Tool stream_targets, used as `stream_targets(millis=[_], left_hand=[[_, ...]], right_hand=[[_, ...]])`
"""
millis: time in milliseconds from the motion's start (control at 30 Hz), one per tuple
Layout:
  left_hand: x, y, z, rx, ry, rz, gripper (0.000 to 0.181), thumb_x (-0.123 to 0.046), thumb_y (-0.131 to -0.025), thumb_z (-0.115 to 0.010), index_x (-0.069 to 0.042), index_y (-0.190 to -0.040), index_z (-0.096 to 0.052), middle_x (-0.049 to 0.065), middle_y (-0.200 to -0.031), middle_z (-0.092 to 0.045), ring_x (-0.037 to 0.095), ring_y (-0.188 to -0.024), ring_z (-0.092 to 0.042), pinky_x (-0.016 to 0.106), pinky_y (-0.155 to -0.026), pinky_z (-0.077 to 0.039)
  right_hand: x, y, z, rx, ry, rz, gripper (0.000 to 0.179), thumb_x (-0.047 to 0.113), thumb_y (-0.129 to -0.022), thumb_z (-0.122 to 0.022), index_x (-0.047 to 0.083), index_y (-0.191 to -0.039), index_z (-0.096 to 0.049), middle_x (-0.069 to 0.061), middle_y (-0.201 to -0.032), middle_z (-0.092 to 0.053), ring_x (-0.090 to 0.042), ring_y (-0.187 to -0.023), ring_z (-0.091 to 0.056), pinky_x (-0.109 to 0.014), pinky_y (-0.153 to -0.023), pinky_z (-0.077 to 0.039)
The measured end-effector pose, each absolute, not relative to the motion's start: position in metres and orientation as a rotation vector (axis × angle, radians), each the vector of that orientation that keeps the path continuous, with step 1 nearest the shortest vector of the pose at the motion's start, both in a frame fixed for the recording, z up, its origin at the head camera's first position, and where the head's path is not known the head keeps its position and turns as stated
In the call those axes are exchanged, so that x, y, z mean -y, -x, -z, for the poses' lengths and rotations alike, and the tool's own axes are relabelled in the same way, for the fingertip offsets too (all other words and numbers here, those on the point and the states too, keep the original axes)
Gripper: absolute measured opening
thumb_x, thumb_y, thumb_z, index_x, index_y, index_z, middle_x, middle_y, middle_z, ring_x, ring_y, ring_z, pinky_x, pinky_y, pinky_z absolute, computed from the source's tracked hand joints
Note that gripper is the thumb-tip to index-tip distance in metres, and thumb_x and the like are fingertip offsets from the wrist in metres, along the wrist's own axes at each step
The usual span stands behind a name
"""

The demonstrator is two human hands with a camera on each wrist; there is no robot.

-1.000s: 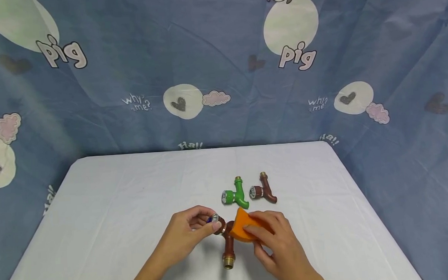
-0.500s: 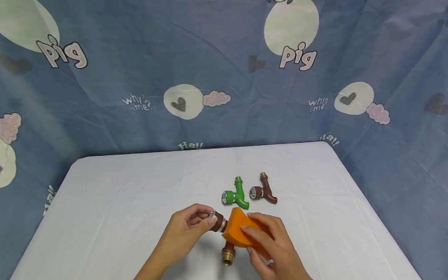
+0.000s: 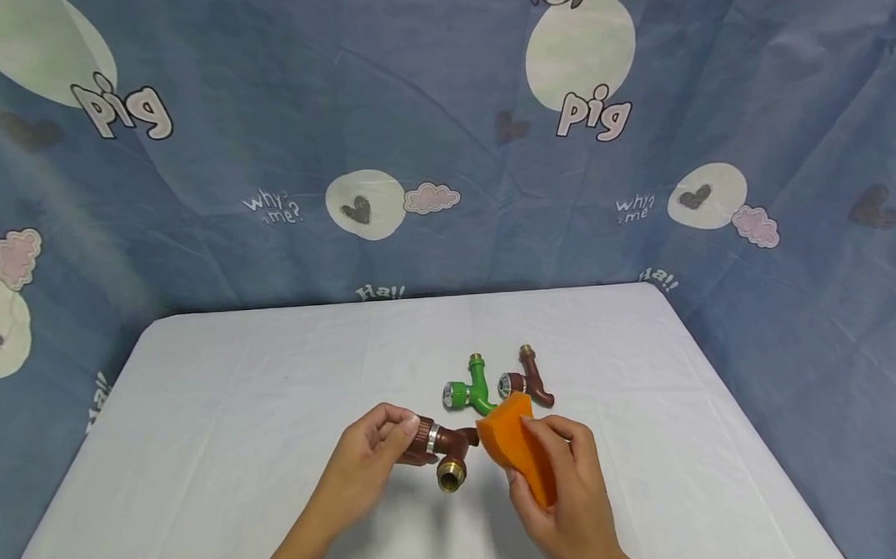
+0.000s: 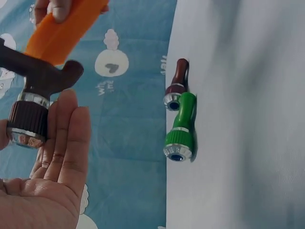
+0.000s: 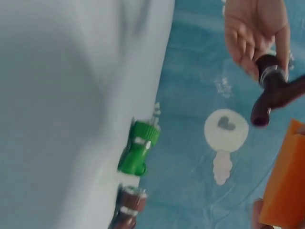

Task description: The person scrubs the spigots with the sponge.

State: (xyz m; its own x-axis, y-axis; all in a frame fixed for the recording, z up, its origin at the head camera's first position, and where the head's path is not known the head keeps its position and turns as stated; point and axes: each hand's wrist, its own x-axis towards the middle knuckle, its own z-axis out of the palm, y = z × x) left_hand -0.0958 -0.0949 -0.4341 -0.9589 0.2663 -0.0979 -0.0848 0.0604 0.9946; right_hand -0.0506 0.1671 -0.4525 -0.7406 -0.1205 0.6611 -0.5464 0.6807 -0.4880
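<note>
A brown faucet [image 3: 453,446] with a brass threaded end is held above the white table by my left hand [image 3: 373,456], which pinches its ribbed knob between thumb and fingers. In the left wrist view the knob [image 4: 29,117] sits against the fingers, spout pointing away from the palm. My right hand [image 3: 565,487] grips an orange sponge [image 3: 517,443], folded a little, just right of the spout. In the head view, a narrow gap seems to part sponge and spout. The right wrist view shows the sponge [image 5: 286,179] at its right edge.
Behind the hands, a green faucet [image 3: 478,386] and a second brown faucet [image 3: 529,380] lie side by side on the white tablecloth [image 3: 272,379]. A blue printed curtain [image 3: 441,130] hangs beyond the far table edge. A small dark object pokes in at the bottom edge.
The left hand has turned the faucet so its threaded end faces the camera and sits higher. The sponge, earlier over the faucet body, has moved right and off it, still in the right hand.
</note>
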Motion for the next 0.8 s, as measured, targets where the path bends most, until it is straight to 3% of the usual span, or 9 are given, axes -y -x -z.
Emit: stream_targets(millis=[67, 200, 367, 567, 667, 733, 800], left_hand=[[0.095, 0.096, 0.435, -2.068, -0.216, -2.005, 0.034, -0.029, -0.11, -0.058, 0.005, -0.116, -0.059, 0.015, -0.101, -0.075, 0.031, -0.089, -0.077, 0.034, -0.085, -0.062], [0.094, 0.095, 0.435, -2.052, -0.265, -2.022, 0.037, -0.029, -0.112, -0.053, 0.007, -0.116, -0.057, 0.018, -0.103, -0.075, 0.031, -0.087, -0.076, 0.037, -0.083, -0.063], [0.094, 0.094, 0.435, -2.06, -0.228, -2.034, 0.038, -0.03, -0.112, -0.052, 0.007, -0.118, -0.059, 0.017, -0.103, -0.076, 0.029, -0.086, -0.076, 0.035, -0.081, -0.063], [0.096, 0.096, 0.434, -2.061, -0.172, -2.099, 0.037, -0.028, -0.112, -0.052, 0.008, -0.117, -0.058, 0.019, -0.102, -0.075, 0.029, -0.089, -0.076, 0.037, -0.084, -0.063], [0.097, 0.098, 0.434, -2.05, -0.174, -2.13, 0.037, -0.027, -0.113, -0.052, 0.009, -0.118, -0.057, 0.02, -0.102, -0.075, 0.029, -0.091, -0.076, 0.039, -0.084, -0.063], [0.097, 0.098, 0.434, -2.05, -0.171, -2.132, 0.037, -0.027, -0.113, -0.052, 0.009, -0.118, -0.057, 0.021, -0.102, -0.075, 0.029, -0.09, -0.076, 0.039, -0.084, -0.063], [0.097, 0.097, 0.435, -2.04, -0.171, -2.132, 0.037, -0.026, -0.113, -0.052, 0.01, -0.118, -0.057, 0.021, -0.101, -0.075, 0.029, -0.09, -0.076, 0.039, -0.083, -0.063]], right_hand=[[-0.161, 0.048, 0.452, 2.251, -0.504, -0.92, 0.058, 0.012, -0.079, -0.078, 0.008, -0.135, -0.064, -0.016, -0.125, -0.054, -0.025, -0.105, -0.055, -0.012, -0.09, -0.047], [-0.15, 0.047, 0.456, 2.219, -0.516, -0.819, 0.039, 0.027, -0.097, -0.063, 0.009, -0.132, -0.066, -0.019, -0.122, -0.052, -0.028, -0.104, -0.05, -0.021, -0.078, -0.043], [-0.143, 0.045, 0.466, 2.246, -0.48, -0.684, 0.043, 0.041, -0.108, -0.045, 0.014, -0.132, -0.067, -0.018, -0.121, -0.052, -0.028, -0.104, -0.046, -0.023, -0.077, -0.044], [-0.141, 0.04, 0.476, 2.264, -0.525, -0.66, 0.042, 0.04, -0.107, -0.046, 0.016, -0.133, -0.068, -0.018, -0.121, -0.053, -0.029, -0.105, -0.047, -0.027, -0.077, -0.047], [-0.143, 0.038, 0.475, 2.279, -0.523, -0.778, 0.037, 0.028, -0.099, -0.063, 0.014, -0.133, -0.067, -0.016, -0.124, -0.053, -0.026, -0.107, -0.048, -0.024, -0.08, -0.044], [-0.144, 0.039, 0.472, 2.23, -0.53, -0.919, 0.045, 0.019, -0.091, -0.073, 0.009, -0.134, -0.066, -0.018, -0.125, -0.052, -0.025, -0.109, -0.05, -0.016, -0.086, -0.044], [-0.144, 0.04, 0.467, 2.163, -0.534, -1.043, 0.049, 0.019, -0.09, -0.077, 0.004, -0.136, -0.064, -0.02, -0.127, -0.051, -0.024, -0.11, -0.052, -0.012, -0.093, -0.045]])
